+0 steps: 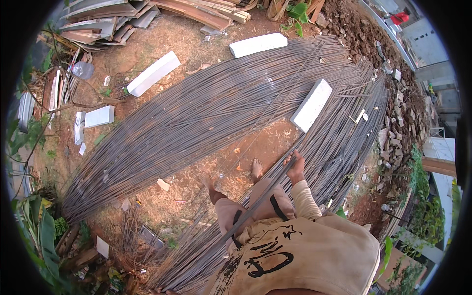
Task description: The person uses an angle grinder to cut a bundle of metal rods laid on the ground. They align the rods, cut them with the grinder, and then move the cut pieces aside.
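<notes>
My right hand (296,167) is closed around a thin bundle of long steel rods (265,191). The bundle slants across my thighs, from the hand down toward the lower left. Beneath and beyond that hand lies a thick pile of dark rods (339,132), bent round in a long loop. At the lower edge, a small brown patch seems to be part of my left hand (170,292); its fingers are cut off by the rim. My bare feet stand on soil inside the loop.
White blocks (311,105) lie on and beside the rods, including a long one (154,73) at the far left. Stacked boards (103,22) fill the far left corner. Broken rubble (393,128) lines the right side. Thin branches (73,103) reach in from the left.
</notes>
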Tool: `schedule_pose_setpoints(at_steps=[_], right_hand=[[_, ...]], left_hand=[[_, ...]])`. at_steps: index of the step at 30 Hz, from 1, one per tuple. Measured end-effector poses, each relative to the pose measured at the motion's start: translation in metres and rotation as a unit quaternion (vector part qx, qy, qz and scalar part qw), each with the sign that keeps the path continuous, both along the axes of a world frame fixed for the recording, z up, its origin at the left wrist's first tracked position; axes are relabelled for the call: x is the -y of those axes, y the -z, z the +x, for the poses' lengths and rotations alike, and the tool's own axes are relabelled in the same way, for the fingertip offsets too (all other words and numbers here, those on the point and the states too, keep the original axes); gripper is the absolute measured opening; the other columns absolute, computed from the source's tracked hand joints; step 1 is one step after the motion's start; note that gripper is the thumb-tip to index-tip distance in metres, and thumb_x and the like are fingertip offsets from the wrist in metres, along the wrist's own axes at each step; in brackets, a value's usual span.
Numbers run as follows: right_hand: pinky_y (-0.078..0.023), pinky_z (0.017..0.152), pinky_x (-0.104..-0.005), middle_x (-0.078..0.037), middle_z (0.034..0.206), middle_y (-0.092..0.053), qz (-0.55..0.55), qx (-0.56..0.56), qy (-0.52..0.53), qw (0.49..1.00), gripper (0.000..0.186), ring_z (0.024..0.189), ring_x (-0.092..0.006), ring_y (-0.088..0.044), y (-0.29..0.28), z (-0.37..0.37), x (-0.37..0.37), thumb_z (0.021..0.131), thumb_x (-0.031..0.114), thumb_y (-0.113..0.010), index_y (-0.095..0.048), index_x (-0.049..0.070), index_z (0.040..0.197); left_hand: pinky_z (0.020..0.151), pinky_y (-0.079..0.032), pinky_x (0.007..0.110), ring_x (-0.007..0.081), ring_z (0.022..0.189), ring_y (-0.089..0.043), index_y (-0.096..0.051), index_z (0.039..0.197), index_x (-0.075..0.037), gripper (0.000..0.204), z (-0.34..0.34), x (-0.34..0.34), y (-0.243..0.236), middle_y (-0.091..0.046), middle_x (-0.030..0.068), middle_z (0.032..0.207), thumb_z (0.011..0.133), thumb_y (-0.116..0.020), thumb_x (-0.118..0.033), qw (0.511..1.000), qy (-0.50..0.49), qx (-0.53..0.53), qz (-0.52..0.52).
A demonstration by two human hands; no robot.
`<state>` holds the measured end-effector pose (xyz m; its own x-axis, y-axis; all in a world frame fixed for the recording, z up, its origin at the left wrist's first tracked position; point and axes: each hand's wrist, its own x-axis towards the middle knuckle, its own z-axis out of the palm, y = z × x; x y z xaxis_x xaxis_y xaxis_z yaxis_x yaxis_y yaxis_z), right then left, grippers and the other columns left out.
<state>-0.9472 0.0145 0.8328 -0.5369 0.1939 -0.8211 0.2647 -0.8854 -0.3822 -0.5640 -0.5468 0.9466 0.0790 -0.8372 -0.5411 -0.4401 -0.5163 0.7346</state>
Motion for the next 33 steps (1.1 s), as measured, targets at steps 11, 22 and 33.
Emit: schedule_pose_setpoints(at_steps=[11,22,33], right_hand=[[-0.049,0.058,-0.0427,-0.008,0.064,-0.057,0.025,0.096,0.017,0.995,0.031,0.057,-0.0277,-0.056,0.12,-0.092,0.092,0.09,0.036,-0.062,-0.054,0.016,0.068],[-0.05,0.062,-0.0409,-0.005,0.064,-0.051,0.105,0.076,-0.091,0.987,0.028,0.058,-0.025,-0.051,0.424,-0.224,0.015,0.092,0.028,-0.063,-0.05,0.015,0.071],[-0.052,0.066,-0.0459,-0.009,0.072,-0.052,0.148,0.144,-0.181,0.962,0.02,0.063,-0.0263,-0.056,0.612,-0.197,-0.001,0.094,0.023,-0.063,-0.049,0.01,0.092]], left_hand=[[0.084,-0.055,0.041,0.0289,0.092,-0.071,-0.058,0.118,0.011,0.024,-0.049,0.119,0.194,-0.07,0.0171,0.098,0.098,-0.05,0.001,0.975,0.07,0.208,0.022],[0.081,-0.05,0.036,0.0244,0.08,-0.057,-0.053,0.092,0.004,0.005,-0.016,0.125,0.489,-0.058,0.0095,0.084,0.095,-0.054,0.0,0.902,0.176,0.393,0.026],[0.086,-0.055,0.037,0.0247,0.087,-0.063,-0.068,0.098,0.0,0.032,0.046,0.099,0.682,-0.07,0.0115,0.096,0.108,-0.056,-0.028,0.948,-0.27,0.107,0.133]])
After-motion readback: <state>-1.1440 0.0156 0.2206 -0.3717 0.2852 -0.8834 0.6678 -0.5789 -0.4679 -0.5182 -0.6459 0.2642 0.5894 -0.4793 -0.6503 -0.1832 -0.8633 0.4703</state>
